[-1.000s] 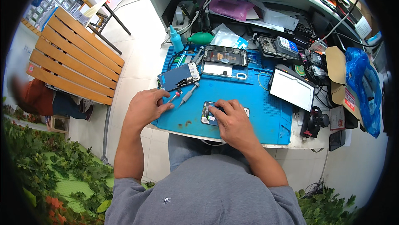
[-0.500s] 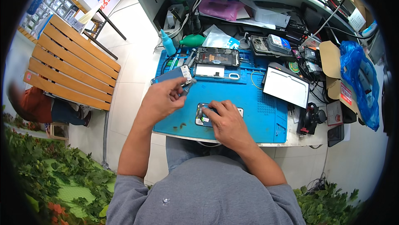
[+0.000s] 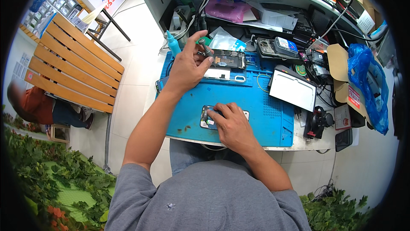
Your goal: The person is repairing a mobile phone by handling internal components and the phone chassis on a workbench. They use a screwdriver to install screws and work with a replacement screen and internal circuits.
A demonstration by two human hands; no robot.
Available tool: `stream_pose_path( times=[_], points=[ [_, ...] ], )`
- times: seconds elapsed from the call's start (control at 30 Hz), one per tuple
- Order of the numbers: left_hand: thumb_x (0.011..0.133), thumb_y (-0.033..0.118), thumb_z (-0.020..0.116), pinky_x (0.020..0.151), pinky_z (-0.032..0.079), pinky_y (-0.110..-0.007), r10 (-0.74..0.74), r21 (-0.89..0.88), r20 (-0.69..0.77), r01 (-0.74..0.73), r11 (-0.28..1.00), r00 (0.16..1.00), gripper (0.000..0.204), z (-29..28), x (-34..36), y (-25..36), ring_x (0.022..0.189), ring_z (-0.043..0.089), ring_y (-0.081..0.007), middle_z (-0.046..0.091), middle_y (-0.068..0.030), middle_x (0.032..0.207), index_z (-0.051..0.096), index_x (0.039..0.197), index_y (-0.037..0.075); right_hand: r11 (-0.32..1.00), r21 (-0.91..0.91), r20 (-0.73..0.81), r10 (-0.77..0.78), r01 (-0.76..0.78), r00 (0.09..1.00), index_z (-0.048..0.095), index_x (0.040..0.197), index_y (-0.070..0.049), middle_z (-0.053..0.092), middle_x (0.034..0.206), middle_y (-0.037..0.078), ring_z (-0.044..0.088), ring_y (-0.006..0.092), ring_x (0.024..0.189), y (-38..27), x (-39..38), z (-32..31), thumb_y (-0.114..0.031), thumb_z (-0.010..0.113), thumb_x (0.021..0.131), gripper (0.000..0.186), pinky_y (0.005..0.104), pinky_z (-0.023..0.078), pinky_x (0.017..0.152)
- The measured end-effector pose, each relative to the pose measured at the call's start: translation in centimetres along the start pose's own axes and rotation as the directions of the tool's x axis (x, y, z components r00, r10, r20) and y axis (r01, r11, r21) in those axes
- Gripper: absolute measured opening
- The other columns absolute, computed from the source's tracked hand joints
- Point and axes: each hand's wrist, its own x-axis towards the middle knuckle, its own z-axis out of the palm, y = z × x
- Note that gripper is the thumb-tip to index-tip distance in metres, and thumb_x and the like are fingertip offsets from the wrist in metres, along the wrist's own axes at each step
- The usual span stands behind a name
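Observation:
My left hand is raised over the far left of the blue work mat. Its thumb and fingers grip a slim grey screwdriver-like tool. Low on the mat lies an opened smartphone, its dark inner parts showing at the left end. My right hand rests over its middle, fingers curled down on it and covering much of it. Just past the left hand, an opened black phone body sits in the mat's upper part, with a white panel before it. The left forearm partly hides another phone.
A light-blue bottle stands at the mat's far left. To the right are a white tray, stacked phone parts, a cardboard box and a blue plastic bag. A person sits by the slatted wooden bench.
My left hand has moved up and away, from beside the left phone to the back of the mat, still gripping the tool. The right hand stays on the smartphone.

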Motion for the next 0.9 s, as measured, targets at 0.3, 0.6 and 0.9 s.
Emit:
stream_pose_path(
  times=[0.3,0.6,0.9],
  points=[
    [0.106,0.003,0.078,0.085,0.061,-0.029,0.022,0.212,0.027,-0.028,0.977,0.999,0.071,0.3,-0.2,-1.1,0.094,0.077,-0.0111,0.079,-0.0068,0.115,0.051,0.171,0.016,1.000,-0.001,0.004,-0.004,0.004,1.000,0.080,0.135,-0.005,0.072,0.135,0.011,0.064,0.0341,0.120,0.1,-0.1,0.2,0.001,0.076,0.092,0.043,0.0474,0.055,0.104],
    [0.106,0.002,0.077,0.086,0.062,-0.030,0.011,0.212,0.047,-0.021,0.977,0.999,0.071,0.3,-0.2,-1.5,0.096,0.077,-0.0123,0.077,-0.0067,0.116,0.051,0.171,0.016,0.999,-0.017,0.008,-0.028,0.028,1.000,0.078,0.136,-0.003,0.071,0.137,0.012,0.062,0.0322,0.120,0.3,-0.1,0.2,0.002,0.073,0.093,0.044,0.0452,0.053,0.102],
    [0.107,-0.001,0.077,0.089,0.061,-0.029,0.018,0.088,-0.050,-0.014,0.996,0.999,0.072,-0.9,-2.1,-0.3,0.103,0.075,-0.0114,0.076,-0.0069,0.120,0.050,0.172,0.014,0.999,-0.020,-0.025,-0.040,0.040,0.999,0.078,0.135,-0.005,0.072,0.135,0.012,0.064,0.0336,0.119,0.2,0.0,0.6,0.002,0.073,0.091,0.045,0.0459,0.053,0.101]
  ],
)
